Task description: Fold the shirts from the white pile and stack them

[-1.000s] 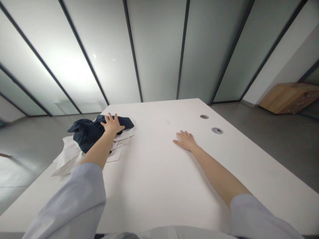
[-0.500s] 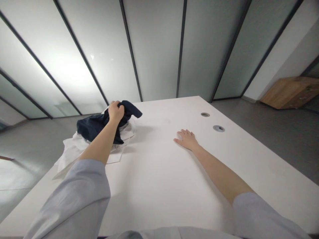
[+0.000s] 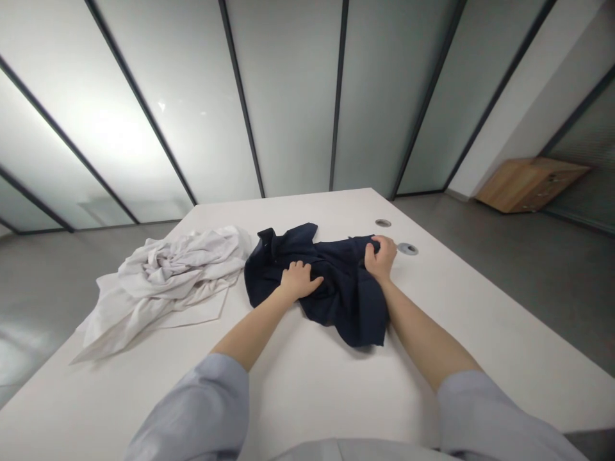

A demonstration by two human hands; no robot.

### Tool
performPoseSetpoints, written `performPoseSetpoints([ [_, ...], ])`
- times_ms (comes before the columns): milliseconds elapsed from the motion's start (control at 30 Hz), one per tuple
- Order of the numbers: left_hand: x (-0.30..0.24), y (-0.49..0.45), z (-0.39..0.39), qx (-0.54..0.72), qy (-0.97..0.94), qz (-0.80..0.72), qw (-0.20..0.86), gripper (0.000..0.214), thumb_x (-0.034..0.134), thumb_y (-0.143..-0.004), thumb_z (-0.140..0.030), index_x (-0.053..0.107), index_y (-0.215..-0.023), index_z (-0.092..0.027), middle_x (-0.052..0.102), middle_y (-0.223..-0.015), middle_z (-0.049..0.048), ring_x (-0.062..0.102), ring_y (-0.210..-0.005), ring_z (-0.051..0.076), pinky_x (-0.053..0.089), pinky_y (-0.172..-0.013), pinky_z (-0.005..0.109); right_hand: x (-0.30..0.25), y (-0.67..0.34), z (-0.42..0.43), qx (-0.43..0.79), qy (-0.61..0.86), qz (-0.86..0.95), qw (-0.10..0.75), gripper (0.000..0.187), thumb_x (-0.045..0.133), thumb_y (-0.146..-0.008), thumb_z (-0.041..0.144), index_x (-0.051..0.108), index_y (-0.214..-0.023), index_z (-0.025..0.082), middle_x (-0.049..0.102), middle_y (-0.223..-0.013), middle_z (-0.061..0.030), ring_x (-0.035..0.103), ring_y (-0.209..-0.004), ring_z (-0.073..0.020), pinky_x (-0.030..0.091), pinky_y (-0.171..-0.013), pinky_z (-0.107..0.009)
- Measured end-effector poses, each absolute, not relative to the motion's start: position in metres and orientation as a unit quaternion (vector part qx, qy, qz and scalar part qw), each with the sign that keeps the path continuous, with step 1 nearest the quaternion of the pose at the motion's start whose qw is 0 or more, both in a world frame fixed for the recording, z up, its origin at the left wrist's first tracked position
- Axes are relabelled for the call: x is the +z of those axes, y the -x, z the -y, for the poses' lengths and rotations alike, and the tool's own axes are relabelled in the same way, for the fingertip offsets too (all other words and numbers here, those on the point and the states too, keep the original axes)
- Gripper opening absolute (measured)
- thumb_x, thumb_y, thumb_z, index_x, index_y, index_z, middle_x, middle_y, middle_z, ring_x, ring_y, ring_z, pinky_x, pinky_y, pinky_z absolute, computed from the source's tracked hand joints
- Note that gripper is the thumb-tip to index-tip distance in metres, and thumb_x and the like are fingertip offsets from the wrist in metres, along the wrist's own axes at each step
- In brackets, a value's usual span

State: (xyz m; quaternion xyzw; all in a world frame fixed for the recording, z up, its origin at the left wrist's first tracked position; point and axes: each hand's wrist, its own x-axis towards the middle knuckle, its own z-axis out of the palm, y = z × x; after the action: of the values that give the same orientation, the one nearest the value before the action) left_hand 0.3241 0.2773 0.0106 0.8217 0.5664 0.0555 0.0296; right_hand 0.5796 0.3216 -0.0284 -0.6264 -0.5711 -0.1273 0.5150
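Observation:
A crumpled navy shirt (image 3: 336,291) lies on the white table in front of me, what looks like its collar at the left end. My left hand (image 3: 298,280) rests flat on the middle of the cloth, fingers apart. At the shirt's far right corner, my right hand (image 3: 383,256) has its thumb and fingers closed round the edge of the fabric. Folds hide much of the garment's shape. Just left of the shirt is a loose heap of white clothes (image 3: 182,269).
The white table (image 3: 298,397) has two round cable holes, a far one (image 3: 383,223) and a nearer one (image 3: 408,249) beside my right hand. A frosted glass wall (image 3: 293,96) stands behind it. A wooden cabinet (image 3: 523,184) is on the floor at the right.
The navy shirt has come off the white heap and moved right to the table's middle. My left hand now lies open on it. My right hand, flat on the table before, grips its corner.

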Motion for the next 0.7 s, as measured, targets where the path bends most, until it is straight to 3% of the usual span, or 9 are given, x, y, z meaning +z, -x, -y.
performPoseSetpoints([
  [100,-0.004,-0.322,-0.273,0.033,-0.805,-0.592,0.003,0.062,0.036,-0.086,-0.065,0.058,-0.12,-0.019,0.054,-0.126,0.0171,0.046,-0.119,0.037,0.044,-0.089,0.051,-0.021,-0.569,-0.315,-0.129,0.612,0.64,0.447,0.034,0.038,-0.087,0.03,0.062,-0.107,0.016,0.061,-0.113,-0.0151,0.05,-0.115,-0.0291,0.032,-0.101,-0.046],
  [233,-0.016,-0.319,-0.279,0.047,-0.836,-0.547,-0.028,0.065,0.033,-0.088,-0.065,0.053,-0.128,-0.018,0.049,-0.135,0.0182,0.043,-0.124,0.037,0.039,-0.095,0.054,-0.021,-0.554,-0.311,-0.046,0.583,0.777,0.231,0.041,0.041,-0.089,0.036,0.062,-0.12,0.019,0.058,-0.13,-0.0121,0.042,-0.127,-0.0293,0.029,-0.106,-0.045],
  [367,-0.02,-0.3,-0.302,0.059,-0.884,-0.464,-0.004,0.063,0.033,-0.09,-0.063,0.048,-0.135,-0.022,0.045,-0.143,0.0122,0.038,-0.132,0.03,0.033,-0.105,0.047,-0.025,-0.544,-0.308,0.023,0.634,0.771,0.059,0.053,0.039,-0.091,0.048,0.051,-0.136,0.023,0.043,-0.147,-0.0096,0.037,-0.134,-0.029,0.026,-0.108,-0.048],
  [433,-0.018,-0.287,-0.318,0.045,-0.902,-0.43,0.012,0.061,0.036,-0.09,-0.063,0.048,-0.136,-0.025,0.045,-0.145,0.0083,0.035,-0.136,0.026,0.029,-0.109,0.043,-0.022,-0.542,-0.306,0.027,0.67,0.741,0.032,0.056,0.037,-0.092,0.052,0.049,-0.138,0.024,0.041,-0.148,-0.0099,0.038,-0.132,-0.0307,0.026,-0.107,-0.051],
  [533,-0.009,-0.271,-0.34,0.033,-0.884,-0.466,0.001,0.06,0.042,-0.088,-0.062,0.05,-0.135,-0.026,0.043,-0.146,0.0073,0.033,-0.137,0.028,0.029,-0.109,0.043,-0.01,-0.541,-0.3,0.007,0.714,0.7,0.005,0.057,0.036,-0.091,0.056,0.052,-0.136,0.024,0.049,-0.14,-0.0139,0.045,-0.124,-0.0349,0.032,-0.1,-0.052],
  [700,0.012,-0.274,-0.344,0.076,-0.804,-0.584,-0.085,0.044,0.044,-0.09,-0.047,0.058,-0.12,-0.019,0.057,-0.128,0.0144,0.048,-0.121,0.031,0.04,-0.098,0.044,0.02,-0.541,-0.291,0.003,0.696,0.717,-0.039,0.049,0.042,-0.09,0.055,0.07,-0.111,0.019,0.065,-0.116,-0.0167,0.059,-0.108,-0.034,0.038,-0.092,-0.048],
])
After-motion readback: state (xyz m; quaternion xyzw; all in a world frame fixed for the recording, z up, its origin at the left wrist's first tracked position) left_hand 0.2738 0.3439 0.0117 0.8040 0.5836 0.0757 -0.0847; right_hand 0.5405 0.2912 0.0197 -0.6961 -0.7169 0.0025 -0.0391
